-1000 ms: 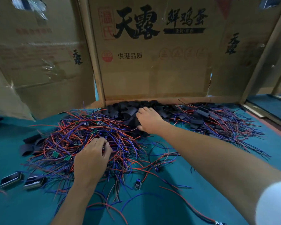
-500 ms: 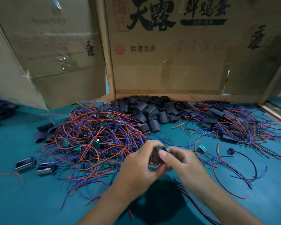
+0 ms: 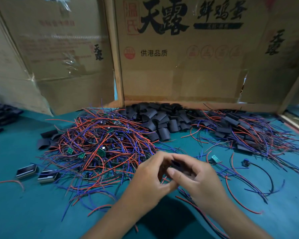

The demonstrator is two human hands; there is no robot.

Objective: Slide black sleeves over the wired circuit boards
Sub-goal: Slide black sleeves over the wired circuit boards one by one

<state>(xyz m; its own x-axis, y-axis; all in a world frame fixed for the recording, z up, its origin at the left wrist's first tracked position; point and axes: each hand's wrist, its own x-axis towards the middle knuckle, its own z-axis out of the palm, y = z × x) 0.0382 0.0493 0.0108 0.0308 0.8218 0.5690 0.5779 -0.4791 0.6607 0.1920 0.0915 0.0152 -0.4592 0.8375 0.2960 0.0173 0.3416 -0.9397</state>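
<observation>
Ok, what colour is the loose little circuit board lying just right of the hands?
Green, the loose circuit board on the teal table, seen in the head view.

Centre cardboard panel [image 3: 188,69], 12 o'clock: large black brush characters 天露 [image 3: 163,18]. At its 9 o'clock, a red box stamp reading 温氏 [image 3: 131,18]. At its 3 o'clock, black script 鲜鸡蛋 [image 3: 220,12], with a dark banner below it, lettering illegible. Lower, smaller black print 供港品质 [image 3: 154,53], beside a round red seal [image 3: 129,52], unreadable.

Left cardboard panel [image 3: 50,69], 10 o'clock: small vertical 天露 [image 3: 98,52]; faded red print above, illegible.

Right cardboard panel [image 3: 286,75], 2 o'clock: vertical 天露 [image 3: 274,42].
</observation>
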